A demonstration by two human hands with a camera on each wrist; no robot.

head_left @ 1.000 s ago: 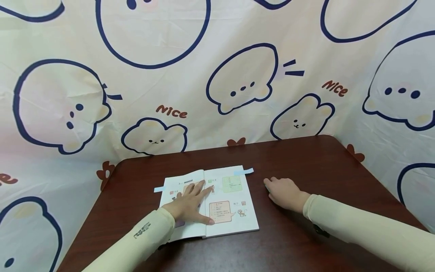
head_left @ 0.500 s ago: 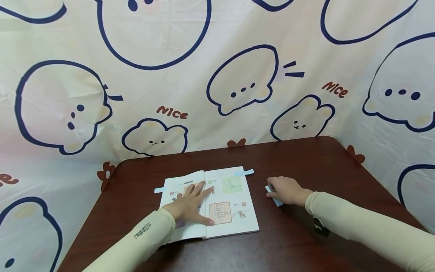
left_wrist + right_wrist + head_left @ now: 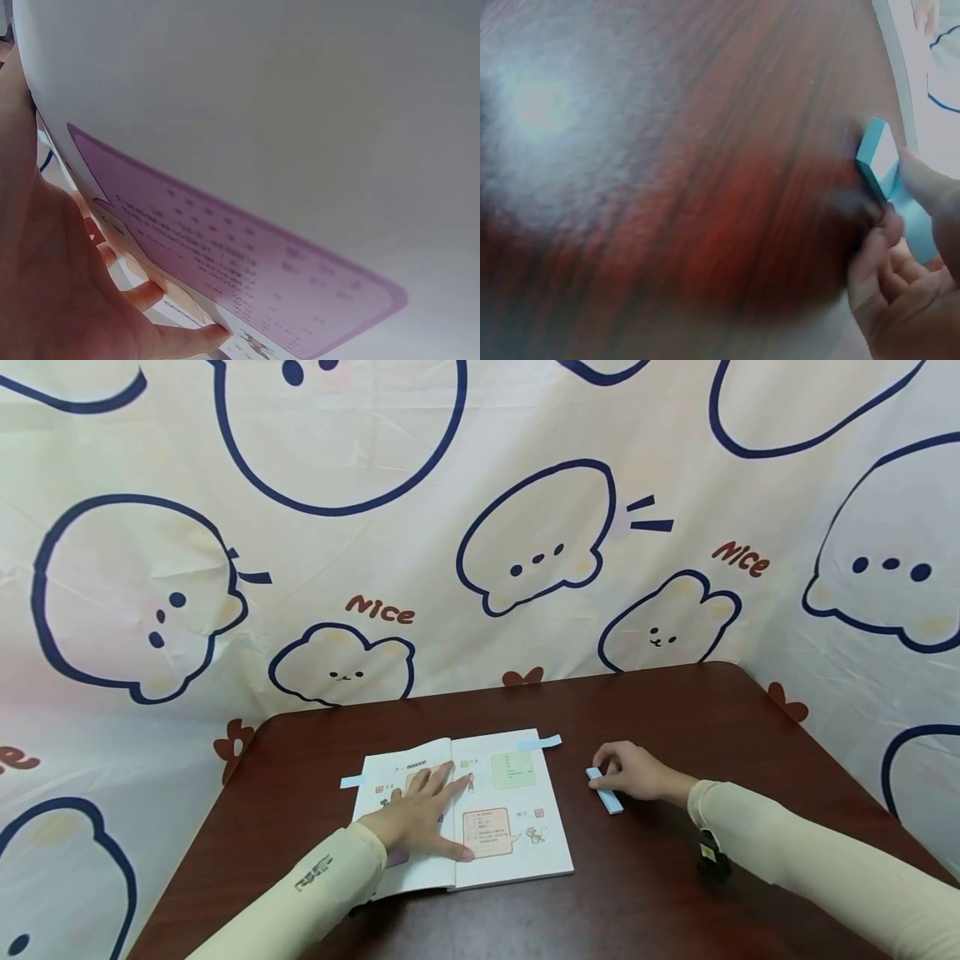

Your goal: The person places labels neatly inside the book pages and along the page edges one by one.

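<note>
My left hand (image 3: 416,818) rests with spread fingers on an open book (image 3: 517,860), over its left page and the centre fold. The left wrist view shows that hand beside a page with a purple text box (image 3: 225,255). To the right of the book, my right hand (image 3: 637,772) pinches the far end of a narrow light-blue sticky note pad (image 3: 612,802), which lies on the table. In the right wrist view the pad (image 3: 880,157) is next to my thumb, and a blue strip (image 3: 919,229) shows between thumb and curled fingers; whether it is separate from the pad cannot be told.
Pale blue sticky strips stick out from the book's left edge (image 3: 351,782) and top right corner (image 3: 551,742). Both lie on the dark brown table (image 3: 667,710). A printed cloth curtain (image 3: 435,552) stands behind the table and along its sides.
The right hand has shifted slightly right and tilted back, bringing more of the blue sticky note pad into sight. The left hand and book stay in place.
</note>
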